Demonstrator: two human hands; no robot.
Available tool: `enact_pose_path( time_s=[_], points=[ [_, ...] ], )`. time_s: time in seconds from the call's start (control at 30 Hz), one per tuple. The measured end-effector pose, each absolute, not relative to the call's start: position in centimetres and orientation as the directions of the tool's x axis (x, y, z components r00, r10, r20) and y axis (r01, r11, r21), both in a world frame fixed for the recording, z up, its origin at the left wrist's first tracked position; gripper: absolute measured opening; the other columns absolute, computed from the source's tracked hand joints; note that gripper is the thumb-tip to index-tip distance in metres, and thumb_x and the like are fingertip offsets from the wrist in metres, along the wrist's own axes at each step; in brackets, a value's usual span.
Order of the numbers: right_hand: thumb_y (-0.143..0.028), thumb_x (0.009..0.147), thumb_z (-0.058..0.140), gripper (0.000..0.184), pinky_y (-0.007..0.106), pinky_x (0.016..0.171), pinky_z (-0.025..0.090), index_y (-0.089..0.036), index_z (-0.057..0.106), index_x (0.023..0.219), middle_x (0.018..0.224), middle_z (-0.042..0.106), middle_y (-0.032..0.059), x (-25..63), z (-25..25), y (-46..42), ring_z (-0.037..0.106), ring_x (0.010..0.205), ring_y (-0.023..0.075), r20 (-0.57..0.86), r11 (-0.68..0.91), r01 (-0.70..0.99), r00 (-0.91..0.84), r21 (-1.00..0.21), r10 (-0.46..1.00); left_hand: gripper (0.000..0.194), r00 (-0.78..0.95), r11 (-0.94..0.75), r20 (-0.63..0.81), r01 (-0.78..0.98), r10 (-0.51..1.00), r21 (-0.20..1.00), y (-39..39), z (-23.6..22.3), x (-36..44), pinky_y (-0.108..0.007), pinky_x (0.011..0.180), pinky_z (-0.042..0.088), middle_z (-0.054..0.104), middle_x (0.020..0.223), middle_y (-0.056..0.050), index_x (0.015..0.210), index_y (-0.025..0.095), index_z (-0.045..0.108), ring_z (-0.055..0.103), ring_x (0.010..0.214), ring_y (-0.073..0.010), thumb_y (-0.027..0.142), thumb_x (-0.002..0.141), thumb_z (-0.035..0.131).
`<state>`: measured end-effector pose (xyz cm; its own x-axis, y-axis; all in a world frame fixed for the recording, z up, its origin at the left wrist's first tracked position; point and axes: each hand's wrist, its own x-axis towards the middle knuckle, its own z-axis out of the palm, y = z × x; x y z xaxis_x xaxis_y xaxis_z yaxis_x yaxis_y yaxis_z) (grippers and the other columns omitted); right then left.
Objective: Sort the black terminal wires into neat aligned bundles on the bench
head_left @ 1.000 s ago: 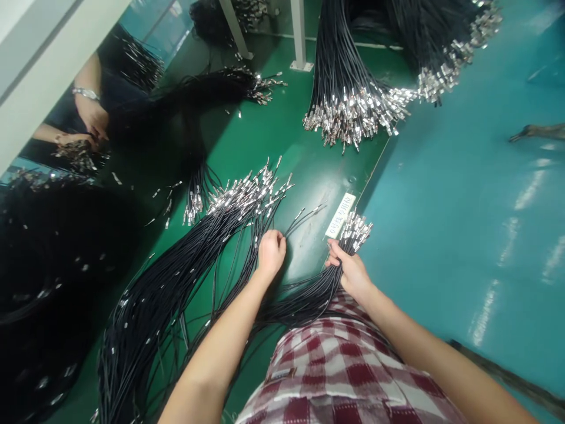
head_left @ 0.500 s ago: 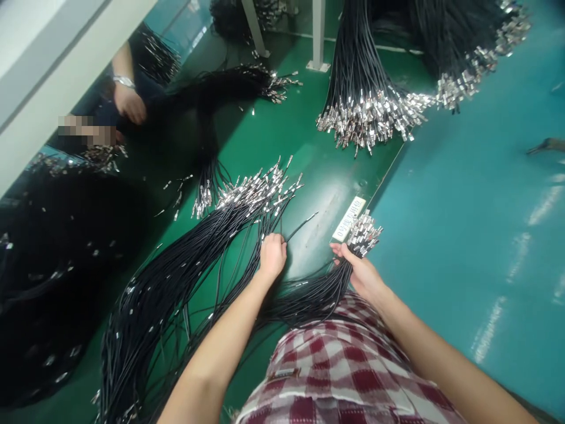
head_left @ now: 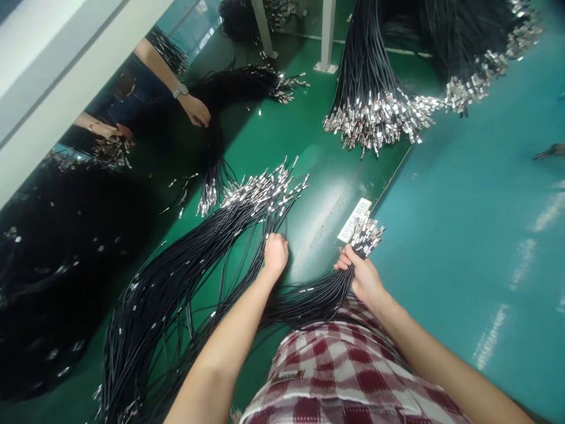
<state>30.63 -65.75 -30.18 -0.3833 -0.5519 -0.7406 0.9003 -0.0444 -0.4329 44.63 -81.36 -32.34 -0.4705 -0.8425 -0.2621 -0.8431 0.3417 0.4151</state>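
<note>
My right hand [head_left: 362, 272] is wrapped round a bundle of thin black cables [head_left: 320, 294] just below its cluster of shiny metal terminals [head_left: 369, 232]. The bundle runs left from this hand, across the front of a checked garment. My left hand [head_left: 276, 254] is closed beside several loose black cables at the right side of a big cable pile [head_left: 176, 277]; its fingertips are turned away, so what they pinch is hidden. The pile's metal ends [head_left: 260, 188] fan out just beyond my left hand.
A labelled strip [head_left: 354, 221] lies on the green surface [head_left: 315, 153]. Other cable bundles [head_left: 371, 65] hang at the back right. Across from me a co-worker's hand [head_left: 196, 110] reaches over dark cables; their other hand [head_left: 102, 128] is by metal ends. A pale beam [head_left: 66, 76] crosses the upper left.
The single cable that stuck out of my left hand no longer shows. My right hand's fingers have closed more round its bundle. The co-worker's hand has reached to the right. The view has shifted slightly.
</note>
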Motion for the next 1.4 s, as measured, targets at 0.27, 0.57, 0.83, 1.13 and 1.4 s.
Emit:
enact_pose_path(
  time_s=[0.27, 0.57, 0.83, 1.13, 1.4],
  points=[
    [-0.027, 0.071, 0.081, 0.020, 0.025, 0.059, 0.057, -0.017, 0.071, 0.086, 0.093, 0.073, 0.0098, 29.6, -31.4, -66.1, 0.069, 0.081, 0.0196, -0.829, 0.136, 0.893, -0.330, -0.429, -0.450, 0.010, -0.832, 0.512, -0.224, -0.500, -0.507, 0.699, -70.7, -30.4, 46.1, -0.030, 0.075, 0.048, 0.060, 0.086, -0.005, 0.088, 0.021, 0.054, 0.058, 0.081, -0.0181, 0.021, 0.093, 0.046],
    [-0.034, 0.065, 0.086, 0.029, 0.028, 0.064, 0.058, -0.019, 0.064, 0.078, 0.064, 0.058, -0.0025, 30.2, -31.3, -64.3, 0.057, 0.060, 0.0125, -0.776, -0.013, 0.921, -0.335, -0.388, -0.534, 0.015, -0.828, 0.622, -0.190, -0.530, -0.528, 0.576, -75.5, -30.1, 45.9, -0.032, 0.080, 0.047, 0.062, 0.090, -0.007, 0.090, 0.020, 0.056, 0.058, 0.086, -0.0196, 0.030, 0.096, 0.047],
    [-0.033, 0.072, 0.082, 0.023, 0.026, 0.069, 0.058, -0.018, 0.064, 0.076, 0.079, 0.067, 0.0026, 30.0, -31.7, -64.3, 0.063, 0.071, 0.0141, -0.812, -0.058, 0.935, -0.333, -0.350, -0.479, 0.011, -0.742, 0.648, -0.306, -0.670, -0.596, 0.363, -77.7, -31.5, 45.5, -0.033, 0.082, 0.047, 0.063, 0.091, -0.007, 0.092, 0.019, 0.055, 0.060, 0.089, -0.0219, 0.016, 0.094, 0.045],
    [-0.033, 0.063, 0.088, 0.031, 0.023, 0.055, 0.050, -0.017, 0.061, 0.067, 0.058, 0.051, -0.0044, 30.2, -31.1, -64.3, 0.048, 0.053, 0.0089, -0.745, -0.109, 0.925, -0.360, -0.364, -0.561, 0.024, -0.852, 0.756, -0.346, -0.513, -0.392, 0.406, -72.4, -28.7, 48.6, -0.029, 0.071, 0.047, 0.059, 0.082, -0.003, 0.088, 0.021, 0.057, 0.058, 0.076, -0.0185, 0.032, 0.099, 0.039],
    [-0.037, 0.063, 0.088, 0.032, 0.021, 0.054, 0.047, -0.018, 0.063, 0.071, 0.055, 0.038, -0.0081, 30.1, -31.1, -63.9, 0.037, 0.050, 0.0064, -0.712, -0.121, 0.940, -0.322, -0.319, -0.623, 0.014, -0.644, 0.612, -0.295, -0.764, -0.706, 0.205, -81.7, -32.4, 42.6, -0.041, 0.086, 0.044, 0.060, 0.104, -0.016, 0.101, 0.012, 0.055, 0.056, 0.100, -0.0290, 0.010, 0.089, 0.047]
  ],
)
